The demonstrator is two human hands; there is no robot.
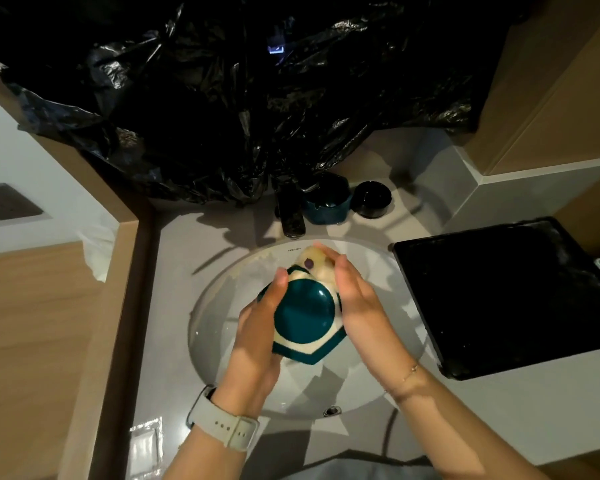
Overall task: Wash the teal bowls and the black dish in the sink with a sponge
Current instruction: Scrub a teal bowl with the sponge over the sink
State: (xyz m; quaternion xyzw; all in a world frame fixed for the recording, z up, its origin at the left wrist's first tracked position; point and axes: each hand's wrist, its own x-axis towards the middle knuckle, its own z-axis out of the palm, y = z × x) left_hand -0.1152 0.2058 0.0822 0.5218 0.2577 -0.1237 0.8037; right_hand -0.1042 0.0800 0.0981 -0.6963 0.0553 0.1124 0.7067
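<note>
A teal bowl (303, 317) with a white band and angular rim is held upside down over the white sink (219, 306), its round base facing me. My left hand (258, 327) grips its left side, fingers curled over the rim. My right hand (352, 299) holds a pale yellow sponge (314, 259) against the bowl's far edge. A second teal bowl (328, 207) and a small black dish (373, 199) stand on the counter behind the sink, beside the dark faucet (291, 216).
A large black tray (506, 292) lies on the grey counter right of the sink. Crumpled black plastic (239, 98) hangs over the wall behind the faucet. A small clear packet (146, 445) lies at the counter's front left. Wooden panels border both sides.
</note>
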